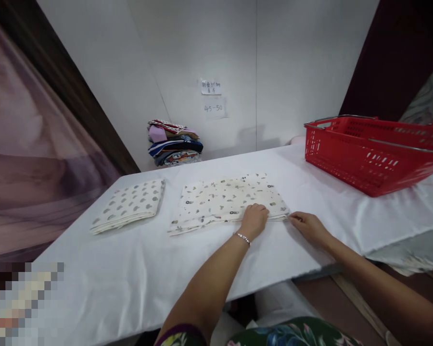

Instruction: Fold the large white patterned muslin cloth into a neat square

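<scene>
A folded cream cloth (216, 199) with small scattered prints lies on the white-covered table in front of me. Its near edge shows several layers. My left hand (255, 220) rests on the cloth near that edge, palm down, its fingers lying over the fabric and slightly bent. At the cloth's near right corner, my right hand (308, 227) has thumb and fingers pinched together on the edge. To the left sits a second folded cloth (132, 204), cream with grey mushroom-like prints, apart from both hands.
A red plastic basket (375, 163) with metal handles stands at the right. A stack of folded fabrics (175, 144) is against the back wall, left of two paper notes (213, 106). The white tablecloth (122, 274) drapes over the near edge.
</scene>
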A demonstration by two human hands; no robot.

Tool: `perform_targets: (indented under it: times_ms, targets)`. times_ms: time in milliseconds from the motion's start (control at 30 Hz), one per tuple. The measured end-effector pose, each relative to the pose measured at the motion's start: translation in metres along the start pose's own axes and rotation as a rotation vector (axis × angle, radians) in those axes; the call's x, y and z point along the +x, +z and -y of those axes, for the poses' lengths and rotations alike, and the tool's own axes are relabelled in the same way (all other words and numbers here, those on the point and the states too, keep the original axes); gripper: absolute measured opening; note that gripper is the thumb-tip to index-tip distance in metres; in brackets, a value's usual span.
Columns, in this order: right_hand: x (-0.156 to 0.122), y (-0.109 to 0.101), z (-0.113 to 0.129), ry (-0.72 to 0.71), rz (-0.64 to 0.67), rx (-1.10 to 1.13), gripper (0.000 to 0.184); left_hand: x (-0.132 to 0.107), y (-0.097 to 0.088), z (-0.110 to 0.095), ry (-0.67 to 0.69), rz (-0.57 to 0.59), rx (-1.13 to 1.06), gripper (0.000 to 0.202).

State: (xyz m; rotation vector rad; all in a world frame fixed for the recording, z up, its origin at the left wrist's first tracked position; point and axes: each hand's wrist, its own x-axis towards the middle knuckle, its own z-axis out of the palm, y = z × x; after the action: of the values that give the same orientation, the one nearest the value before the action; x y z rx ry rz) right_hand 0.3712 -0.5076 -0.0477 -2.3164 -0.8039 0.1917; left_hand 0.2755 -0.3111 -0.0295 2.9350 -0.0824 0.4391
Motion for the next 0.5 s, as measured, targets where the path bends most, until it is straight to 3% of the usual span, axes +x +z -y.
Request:
perform_targets:
  times_ms: [200, 400, 500]
  targets:
    - [0.002, 0.008, 0.028, -0.03, -0.031, -0.173, 0.022, 0.021, 0.009, -0.002, 0.037, 0.078, -0.003, 0.017]
    - [0.002, 0.012, 0.034, 0.036, -0.061, -0.227, 0.027, 0.026, 0.003, -0.004, 0.106, 0.14, 0.07, 0.016]
    - [0.002, 0.014, 0.032, 0.019, -0.087, -0.276, 0.022, 0.029, 0.001, -0.004, 0.056, 0.148, 0.072, 0.022]
